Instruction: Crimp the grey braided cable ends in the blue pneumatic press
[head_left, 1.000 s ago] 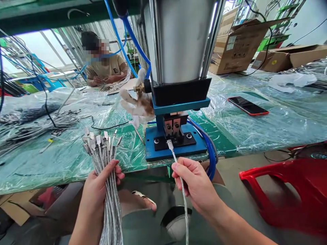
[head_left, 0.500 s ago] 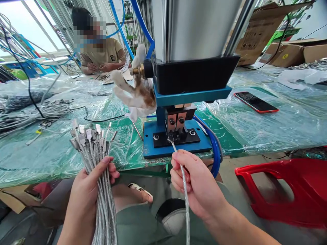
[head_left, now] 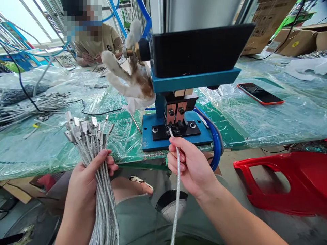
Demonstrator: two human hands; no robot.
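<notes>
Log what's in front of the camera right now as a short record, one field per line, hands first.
Left hand: gripped around a bundle of cables, metal ends upward
Right hand: pinching a single cable
Cable's far end: at the black fixture under the copper-coloured blocks; exact seating too small to tell
Machine: press on a blue base plate
Beside press: white stained glove
Table, right: phone, screen up
Across table: seated co-worker
</notes>
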